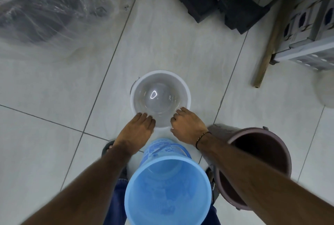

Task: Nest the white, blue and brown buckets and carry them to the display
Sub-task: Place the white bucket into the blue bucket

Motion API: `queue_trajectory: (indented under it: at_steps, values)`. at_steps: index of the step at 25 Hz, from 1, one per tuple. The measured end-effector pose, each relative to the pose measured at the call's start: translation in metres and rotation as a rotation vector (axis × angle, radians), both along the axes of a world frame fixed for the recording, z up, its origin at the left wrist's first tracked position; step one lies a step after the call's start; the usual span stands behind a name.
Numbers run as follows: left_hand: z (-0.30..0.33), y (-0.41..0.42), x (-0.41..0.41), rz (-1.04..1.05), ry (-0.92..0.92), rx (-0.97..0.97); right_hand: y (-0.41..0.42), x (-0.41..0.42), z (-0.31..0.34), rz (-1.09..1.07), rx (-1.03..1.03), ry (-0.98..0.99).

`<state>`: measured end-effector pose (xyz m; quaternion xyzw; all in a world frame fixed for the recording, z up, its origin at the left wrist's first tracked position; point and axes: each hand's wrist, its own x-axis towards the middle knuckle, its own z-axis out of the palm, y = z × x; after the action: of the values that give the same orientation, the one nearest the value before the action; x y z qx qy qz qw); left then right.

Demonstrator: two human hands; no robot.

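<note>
A white bucket [160,81] stands upright on the tiled floor in front of me, empty. My left hand [140,127] grips its near rim on the left, fingers curled over the edge. My right hand [188,127] grips the near rim on the right, a dark bracelet on the wrist. A blue bucket [168,186] stands upright close to my legs, just below both hands, empty. A brown bucket [260,154] stands upright to the right of the blue one, partly hidden behind my right forearm.
A bundle wrapped in clear plastic [45,7] fills the far left. Black blocks [226,5] lie at the far centre right. A wooden stick [271,43] leans beside a grey patterned stand [310,31] at the right. Pale floor tiles [54,89] spread to the left.
</note>
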<state>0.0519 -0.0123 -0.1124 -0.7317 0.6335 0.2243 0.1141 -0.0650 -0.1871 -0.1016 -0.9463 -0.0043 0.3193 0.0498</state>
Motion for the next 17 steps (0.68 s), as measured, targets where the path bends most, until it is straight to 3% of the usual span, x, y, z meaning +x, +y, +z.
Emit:
queue_trajectory:
  at_steps: [5,9,11,17]
  values:
    - [0.004,-0.003,0.01,-0.142,-0.029,0.049,-0.005,-0.007,0.007,0.037,0.004,-0.016]
    - [0.046,-0.01,0.013,-0.182,-0.119,-0.009,-0.012,-0.002,0.063,-0.016,-0.034,-0.013]
    - [0.094,-0.017,0.012,-0.203,-0.174,-0.033,-0.017,-0.001,0.113,-0.068,-0.03,-0.015]
    - [0.303,0.015,-0.046,-0.046,-0.105,-0.066,0.003,-0.057,0.317,-0.018,-0.001,-0.099]
